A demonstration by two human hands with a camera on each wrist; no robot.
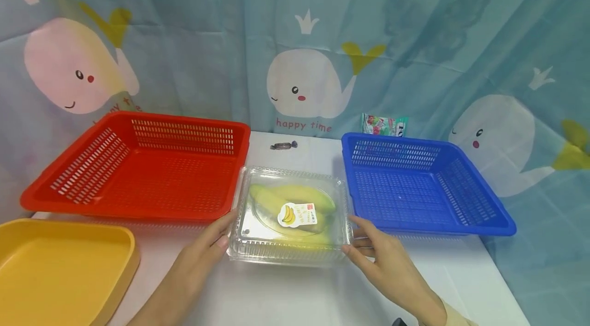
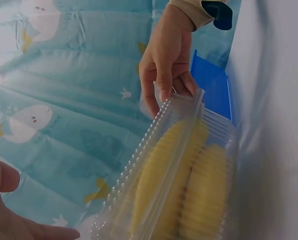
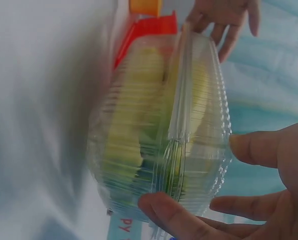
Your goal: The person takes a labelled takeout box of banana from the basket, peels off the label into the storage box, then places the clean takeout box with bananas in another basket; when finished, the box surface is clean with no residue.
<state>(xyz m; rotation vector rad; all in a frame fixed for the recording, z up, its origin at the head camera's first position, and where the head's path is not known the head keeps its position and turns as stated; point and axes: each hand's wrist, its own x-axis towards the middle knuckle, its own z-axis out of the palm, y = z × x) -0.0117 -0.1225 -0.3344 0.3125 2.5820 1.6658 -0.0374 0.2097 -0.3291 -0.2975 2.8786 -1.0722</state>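
A clear plastic clamshell container (image 1: 272, 251) with yellow-green fruit, seemingly bananas (image 1: 295, 195), is at the middle of the table. A white label (image 1: 301, 214) with a banana picture is on its lid. My right hand (image 1: 387, 264) holds its right end, thumb against the lid side and fingers curled at the rim. At the opposite end, my left hand (image 1: 198, 259) has its fingertips by the container's edge. Spread, fairly straight fingers show on that left hand (image 3: 221, 20) in the right wrist view. The container's underside is hidden.
A red basket (image 1: 180, 208) stands at back left, a blue basket (image 1: 433, 223) at right. A yellow tray (image 1: 124, 264) is at front left. Behind the container lies a small wrapped candy (image 1: 283, 145). A snack packet (image 1: 384, 125) shows behind the blue basket. A whale-print curtain (image 1: 203, 69) hangs behind.
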